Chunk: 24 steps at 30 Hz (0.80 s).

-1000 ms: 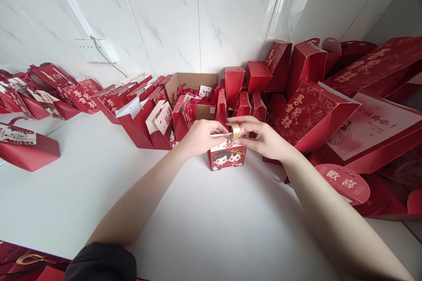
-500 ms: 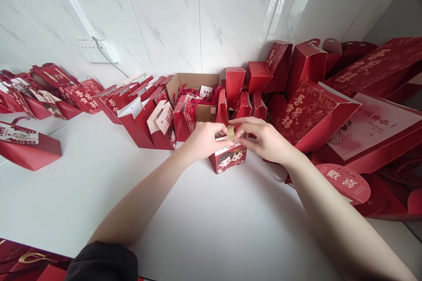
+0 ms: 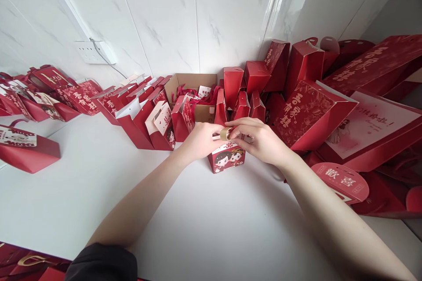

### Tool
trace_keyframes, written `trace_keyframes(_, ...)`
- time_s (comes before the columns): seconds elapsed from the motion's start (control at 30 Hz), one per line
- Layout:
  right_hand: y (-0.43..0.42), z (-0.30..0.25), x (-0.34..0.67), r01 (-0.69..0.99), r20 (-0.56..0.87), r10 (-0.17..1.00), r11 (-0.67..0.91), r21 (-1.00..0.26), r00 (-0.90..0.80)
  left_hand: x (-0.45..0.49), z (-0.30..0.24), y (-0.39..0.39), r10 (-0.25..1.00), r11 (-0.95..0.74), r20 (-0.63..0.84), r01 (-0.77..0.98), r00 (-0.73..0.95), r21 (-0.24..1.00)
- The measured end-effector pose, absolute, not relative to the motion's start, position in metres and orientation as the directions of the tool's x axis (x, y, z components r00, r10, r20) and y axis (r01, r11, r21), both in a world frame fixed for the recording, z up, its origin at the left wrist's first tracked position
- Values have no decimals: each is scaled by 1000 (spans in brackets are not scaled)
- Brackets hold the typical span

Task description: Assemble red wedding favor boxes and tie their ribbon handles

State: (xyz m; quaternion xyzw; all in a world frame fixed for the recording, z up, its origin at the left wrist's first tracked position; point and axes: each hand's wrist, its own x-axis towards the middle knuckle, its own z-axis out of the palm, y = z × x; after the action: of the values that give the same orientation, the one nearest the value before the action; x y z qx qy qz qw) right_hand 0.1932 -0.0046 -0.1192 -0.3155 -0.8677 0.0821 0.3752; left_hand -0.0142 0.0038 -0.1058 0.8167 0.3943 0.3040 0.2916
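A small red gift box (image 3: pixel 227 161) with two cartoon figures on its front stands upright on the white table. A gold ribbon (image 3: pixel 225 135) curls into a loop over its top. From the left, my left hand (image 3: pixel 205 139) closes with thumb and fingers pinching the ribbon at the box top. On the other side my right hand (image 3: pixel 256 138) is closed too, its thumb and index finger on the ribbon's loop. Part of the box's top is hidden by my fingers.
Behind stands an open cardboard carton (image 3: pixel 191 81) holding red ribbons and tags. Red gift bags (image 3: pixel 135 123) line up left of it. Larger red bags (image 3: pixel 313 112) crowd the right. One red box (image 3: pixel 31 147) lies at far left. The tiled wall (image 3: pixel 165 17) bounds the back.
The gold ribbon has gone from a flat upright strip to a rounder loop, slightly left. Both hands keep close to the box top. The view has shifted slightly.
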Motion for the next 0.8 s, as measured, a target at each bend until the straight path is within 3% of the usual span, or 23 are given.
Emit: trace_keyframes(0.8,-1,-129,190,588,645,547,788,-182,-533,-18,-104,8,850,-498,242,564,468,659)
